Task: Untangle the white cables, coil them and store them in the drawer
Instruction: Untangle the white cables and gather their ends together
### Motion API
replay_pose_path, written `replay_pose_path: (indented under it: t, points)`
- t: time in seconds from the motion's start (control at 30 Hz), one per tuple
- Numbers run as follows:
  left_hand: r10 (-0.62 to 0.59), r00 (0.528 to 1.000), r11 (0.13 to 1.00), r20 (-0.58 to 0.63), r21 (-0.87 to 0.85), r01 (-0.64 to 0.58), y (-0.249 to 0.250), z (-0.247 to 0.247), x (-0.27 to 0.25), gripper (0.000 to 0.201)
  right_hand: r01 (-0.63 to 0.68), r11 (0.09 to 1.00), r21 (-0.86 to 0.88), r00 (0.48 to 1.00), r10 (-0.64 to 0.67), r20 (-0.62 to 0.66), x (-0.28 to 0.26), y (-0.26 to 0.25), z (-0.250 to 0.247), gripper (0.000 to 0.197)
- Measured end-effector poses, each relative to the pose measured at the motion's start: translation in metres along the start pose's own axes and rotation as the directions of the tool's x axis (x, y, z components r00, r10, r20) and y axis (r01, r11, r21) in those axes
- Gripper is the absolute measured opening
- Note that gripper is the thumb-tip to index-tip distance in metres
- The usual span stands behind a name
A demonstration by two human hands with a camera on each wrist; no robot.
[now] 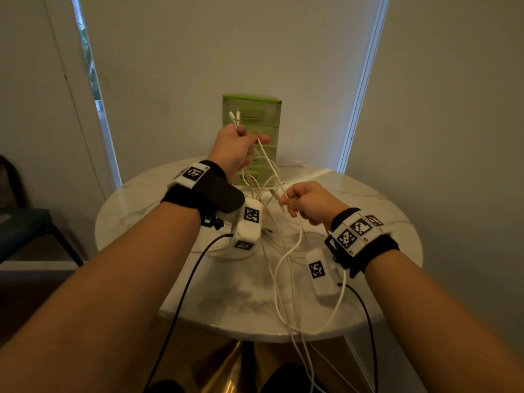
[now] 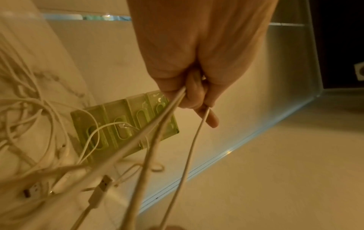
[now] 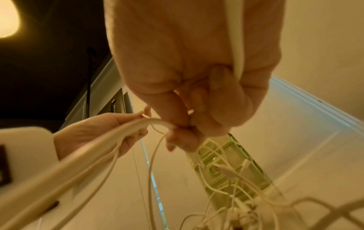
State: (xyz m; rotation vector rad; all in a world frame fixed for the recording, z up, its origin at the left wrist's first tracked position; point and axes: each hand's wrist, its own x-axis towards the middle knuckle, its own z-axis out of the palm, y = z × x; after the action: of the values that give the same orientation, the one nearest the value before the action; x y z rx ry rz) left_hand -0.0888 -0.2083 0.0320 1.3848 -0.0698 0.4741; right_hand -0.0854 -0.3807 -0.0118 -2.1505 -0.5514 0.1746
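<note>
2 hands (image 1: 272,177), cables (image 1: 283,265) blurred

A plain grey wall (image 1: 175,52) fills the back, with a drawn blind (image 1: 226,46) between two narrow strips of daylight. A round white marble table (image 1: 141,199) stands before it. At the left sits a dark chair (image 1: 25,222) on a brownish floor (image 1: 34,293). The light is dim.
</note>
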Motion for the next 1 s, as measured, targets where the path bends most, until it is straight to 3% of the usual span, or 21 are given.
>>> replay_pose_path:
  t: [0.13, 0.2, 0.33, 0.43, 0.47, 0.57, 0.73, 0.9, 1.0]
  points:
    - [0.003, 1.0, 1.0, -0.023, -0.01, -0.003, 0.002, 0.004, 0.0, 0.032, -0.129, 0.941, -0.314, 0.971, 0.185, 0.153, -0.012, 0.007, -0.013, 0.029]
    - [0.011, 0.999, 0.998, -0.048, -0.055, -0.014, 0.005, 0.003, 0.002, 0.032, -0.16, 0.895, -0.417, 0.953, 0.25, 0.17, -0.018, 0.012, -0.016, 0.028]
    - [0.059, 0.998, 0.997, -0.007, 0.041, -0.059, 0.009, 0.004, 0.005, 0.01, -0.196, 0.9, -0.389, 0.96, 0.257, 0.112, -0.018, 0.019, -0.021, 0.02]
    - [0.045, 0.999, 0.994, 0.007, 0.105, -0.045, 0.008, 0.008, 0.002, 0.013, -0.126, 0.912, -0.39, 0.986, 0.158, 0.051, -0.011, 0.019, -0.02, 0.018]
    - [0.043, 0.999, 0.995, 0.022, 0.091, -0.045, 0.007, 0.009, 0.002, 0.006, -0.08, 0.93, -0.359, 0.996, 0.087, 0.006, -0.009, 0.018, -0.019, 0.021]
    - [0.042, 0.999, 0.993, 0.002, 0.112, -0.042, -0.002, 0.01, 0.002, 0.028, 0.031, 0.992, -0.118, 0.995, -0.042, -0.093, -0.004, 0.004, -0.012, 0.025]
    - [0.034, 0.991, 0.987, -0.131, 0.16, -0.012, -0.015, 0.001, 0.008, 0.032, 0.044, 0.998, 0.039, 0.999, -0.044, -0.016, 0.001, -0.016, 0.002, 0.025]
    - [0.072, 0.988, 0.967, -0.139, 0.252, -0.035, -0.022, -0.008, 0.008, 0.028, 0.103, 0.969, 0.225, 0.994, -0.093, -0.053, 0.009, -0.021, 0.007, 0.025]
    - [0.082, 0.988, 0.953, -0.132, 0.3, -0.039, -0.025, -0.011, 0.008, 0.017, 0.196, 0.904, 0.381, 0.979, -0.157, -0.131, 0.015, -0.026, 0.006, 0.037]
